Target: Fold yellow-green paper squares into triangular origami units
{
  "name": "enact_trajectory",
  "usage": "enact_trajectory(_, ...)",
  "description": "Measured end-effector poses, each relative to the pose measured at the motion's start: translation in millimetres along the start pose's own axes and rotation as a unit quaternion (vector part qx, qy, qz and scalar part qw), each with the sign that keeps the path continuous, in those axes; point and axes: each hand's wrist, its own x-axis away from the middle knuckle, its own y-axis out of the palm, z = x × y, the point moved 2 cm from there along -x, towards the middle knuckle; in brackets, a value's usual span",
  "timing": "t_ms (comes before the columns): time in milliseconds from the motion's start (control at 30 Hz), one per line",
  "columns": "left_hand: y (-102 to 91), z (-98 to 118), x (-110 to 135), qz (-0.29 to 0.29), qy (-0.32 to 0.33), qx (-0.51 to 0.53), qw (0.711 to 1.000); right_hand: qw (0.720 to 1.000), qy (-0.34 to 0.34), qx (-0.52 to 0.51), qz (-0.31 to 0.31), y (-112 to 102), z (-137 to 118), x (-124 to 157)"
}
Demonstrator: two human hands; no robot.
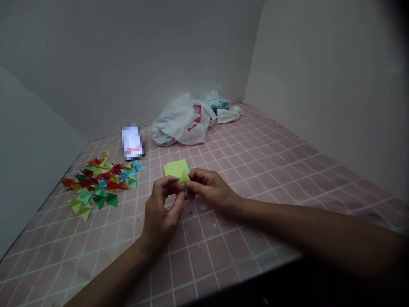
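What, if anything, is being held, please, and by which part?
A folded yellow paper, pinched at its lower right by the right hand; the left hand is at its lower left, grip unclear.

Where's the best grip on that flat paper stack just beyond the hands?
Probably pinch the paper stack by its far-left corner, coming from the left: it lies flat with that corner uncovered, while the left hand, right hand and folded yellow paper crowd its near side.
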Motion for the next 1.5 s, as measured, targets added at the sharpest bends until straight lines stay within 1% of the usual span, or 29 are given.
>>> enact_trajectory(67,-1.3,-1.1,-2.3,0.017,-0.024,0.009,1.0,1.0,0.024,-0.011,0.007,-0.5,0.4,-0.5)
enact_trajectory(100,-1.5,-2.2,-3.6,0.017,-0.04,0.018,0.999,0.999,0.034,-0.013,0.012,-0.6,0.8,-0.5)
enact_trajectory(233,1.8,-5.6,-8.0,-0.028,-0.127,0.099,0.987,0.999,0.05,-0.002,0.021,-0.5,2.9,0.0)
enact_trajectory(333,3.3,-4.8,-9.6,-0.029,-0.16,0.139,0.977,0.998,0.05,-0.006,0.023,0.2,3.6,-0.1)
enact_trajectory(433,3.2,-3.9,-10.3,-0.021,-0.167,0.145,0.975,0.998,0.042,-0.035,0.032,0.8,3.1,-0.6)
enact_trajectory(500,3.0,-4.0,-10.2,-0.017,-0.171,0.151,0.974,0.998,0.042,-0.037,0.03,1.4,2.7,-0.6)
enact_trajectory(633,2.7,-3.9,-9.5,-0.002,-0.149,0.161,0.976,0.999,0.025,-0.025,0.023,2.6,0.8,0.4)
enact_trajectory(767,2.7,-3.2,-9.6,-0.01,-0.142,0.146,0.979,0.999,-0.003,-0.028,0.016,3.7,-1.3,1.6)
enact_trajectory(1067,1.8,1.7,-10.9,-0.018,-0.141,0.146,0.979,0.999,-0.005,-0.048,0.004,1.9,1.3,1.3)
enact_trajectory(1233,-0.1,-2.8,-7.2,-0.027,-0.142,0.167,0.975,0.999,-0.019,-0.05,0.001,0.4,1.2,0.6)
enact_trajectory(1367,-1.7,-5.4,-5.8,-0.039,-0.149,0.166,0.974,0.999,-0.045,-0.016,0.006,0.4,0.9,1.2)
enact_trajectory(1500,-0.7,-3.5,-8.2,-0.016,-0.136,0.167,0.976,0.997,-0.076,0.032,0.005,1.1,-1.0,2.5)
